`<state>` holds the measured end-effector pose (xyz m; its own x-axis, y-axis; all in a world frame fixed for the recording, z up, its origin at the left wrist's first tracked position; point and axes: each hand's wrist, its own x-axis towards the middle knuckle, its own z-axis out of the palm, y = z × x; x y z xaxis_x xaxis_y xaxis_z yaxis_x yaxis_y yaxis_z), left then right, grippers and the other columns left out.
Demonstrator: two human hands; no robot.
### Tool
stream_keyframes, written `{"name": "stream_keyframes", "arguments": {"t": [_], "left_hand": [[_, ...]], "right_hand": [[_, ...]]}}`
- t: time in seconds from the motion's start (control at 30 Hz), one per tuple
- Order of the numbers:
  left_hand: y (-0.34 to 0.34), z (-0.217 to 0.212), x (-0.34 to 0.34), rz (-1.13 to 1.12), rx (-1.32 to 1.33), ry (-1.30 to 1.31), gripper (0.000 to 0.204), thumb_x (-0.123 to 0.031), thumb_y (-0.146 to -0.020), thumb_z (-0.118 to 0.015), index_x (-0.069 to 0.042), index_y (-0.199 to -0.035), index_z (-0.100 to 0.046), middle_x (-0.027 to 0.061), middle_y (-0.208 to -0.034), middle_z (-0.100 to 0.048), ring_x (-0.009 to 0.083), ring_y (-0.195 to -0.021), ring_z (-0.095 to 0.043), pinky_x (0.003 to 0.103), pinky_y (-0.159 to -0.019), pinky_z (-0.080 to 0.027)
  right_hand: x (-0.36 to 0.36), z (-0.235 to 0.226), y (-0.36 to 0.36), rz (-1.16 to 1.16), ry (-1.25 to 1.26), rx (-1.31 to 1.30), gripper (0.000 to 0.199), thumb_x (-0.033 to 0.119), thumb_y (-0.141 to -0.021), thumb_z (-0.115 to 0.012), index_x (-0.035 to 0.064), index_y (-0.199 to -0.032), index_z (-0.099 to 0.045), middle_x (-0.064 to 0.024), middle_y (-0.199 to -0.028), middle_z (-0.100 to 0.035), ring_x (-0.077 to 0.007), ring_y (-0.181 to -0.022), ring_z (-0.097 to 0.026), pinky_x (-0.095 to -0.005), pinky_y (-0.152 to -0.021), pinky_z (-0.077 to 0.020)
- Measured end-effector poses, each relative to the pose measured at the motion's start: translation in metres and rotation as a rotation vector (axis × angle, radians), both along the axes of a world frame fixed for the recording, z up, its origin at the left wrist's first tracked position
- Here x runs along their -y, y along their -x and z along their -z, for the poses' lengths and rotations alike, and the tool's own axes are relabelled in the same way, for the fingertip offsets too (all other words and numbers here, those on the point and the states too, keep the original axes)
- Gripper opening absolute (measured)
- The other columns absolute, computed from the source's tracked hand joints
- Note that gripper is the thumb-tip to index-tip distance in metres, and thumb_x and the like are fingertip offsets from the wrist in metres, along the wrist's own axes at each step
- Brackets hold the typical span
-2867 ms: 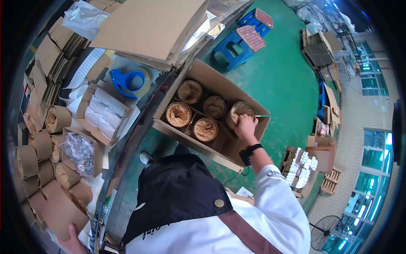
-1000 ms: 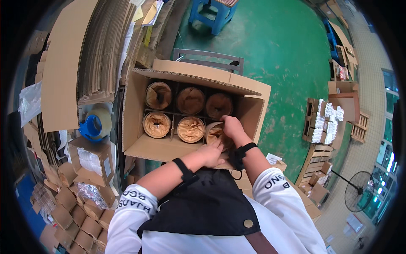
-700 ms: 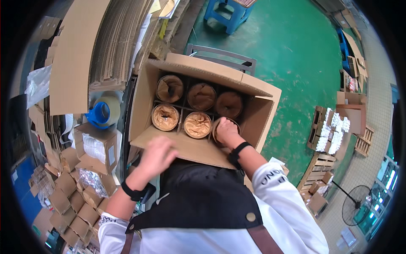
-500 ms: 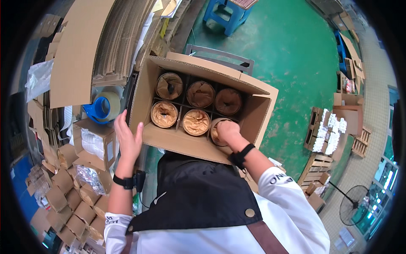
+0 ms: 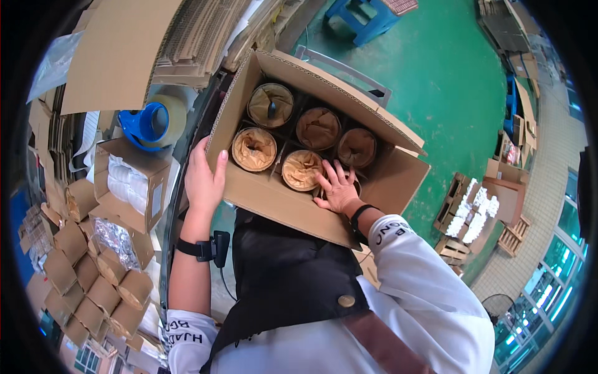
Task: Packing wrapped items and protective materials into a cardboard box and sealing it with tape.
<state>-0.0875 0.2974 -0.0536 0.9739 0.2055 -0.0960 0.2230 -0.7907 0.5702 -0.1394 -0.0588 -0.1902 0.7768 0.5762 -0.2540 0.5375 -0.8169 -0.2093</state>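
Observation:
An open cardboard box (image 5: 274,198) holds several round cardboard tubes, parted by dividers. Crumpled brown paper fills the tubes' mouths, as in the front middle tube (image 5: 303,170) and the front left tube (image 5: 254,149). My left hand (image 5: 206,181) lies against the box's left side, fingers stretched and thumb apart, at the near corner. Over the front right of the box, my right hand (image 5: 339,190) has its fingers spread, the tips beside the front middle tube's rim. It mostly covers the front right tube beneath it.
Stacked flat cardboard (image 5: 118,56) stands at the far left. Near it are a blue tape dispenser (image 5: 144,124) and a small carton of white wrapped items (image 5: 128,185). More tubes (image 5: 103,296) are piled lower left. A blue stool (image 5: 367,19) stands beyond the box.
My right hand has come up out of the front right tube, and its fingers have spread. My left hand remains at the box's left side. The whole view has turned somewhat.

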Motion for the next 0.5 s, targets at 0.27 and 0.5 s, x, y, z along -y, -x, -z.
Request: {"name": "stream_keyframes", "arguments": {"t": [0.27,0.5], "left_hand": [[-0.011,0.019,-0.027,-0.064,-0.103,0.173,0.034,-0.022,-0.090,-0.058,-0.003,-0.118,-0.058,0.0222,-0.102,-0.065,0.0394,-0.096,-0.062,0.044,-0.084,-0.048],[-0.009,0.016,-0.020,-0.095,-0.054,0.128,0.030,-0.019,-0.090,-0.056,-0.003,-0.115,-0.060,0.0199,-0.103,-0.065,0.0382,-0.096,-0.061,0.044,-0.083,-0.048]], "right_hand": [[-0.010,-0.113,-0.072,0.426,0.552,-0.647,0.039,0.021,-0.085,-0.062,0.0006,-0.117,-0.053,-0.0189,-0.114,-0.063,-0.0328,-0.103,-0.064,-0.0389,-0.082,-0.0535],[0.023,-0.052,-0.085,0.543,0.507,-0.869,0.022,0.008,-0.084,-0.054,0.0000,-0.097,-0.070,-0.0223,-0.101,-0.067,-0.0346,-0.097,-0.066,-0.0409,-0.084,-0.0537]]}}
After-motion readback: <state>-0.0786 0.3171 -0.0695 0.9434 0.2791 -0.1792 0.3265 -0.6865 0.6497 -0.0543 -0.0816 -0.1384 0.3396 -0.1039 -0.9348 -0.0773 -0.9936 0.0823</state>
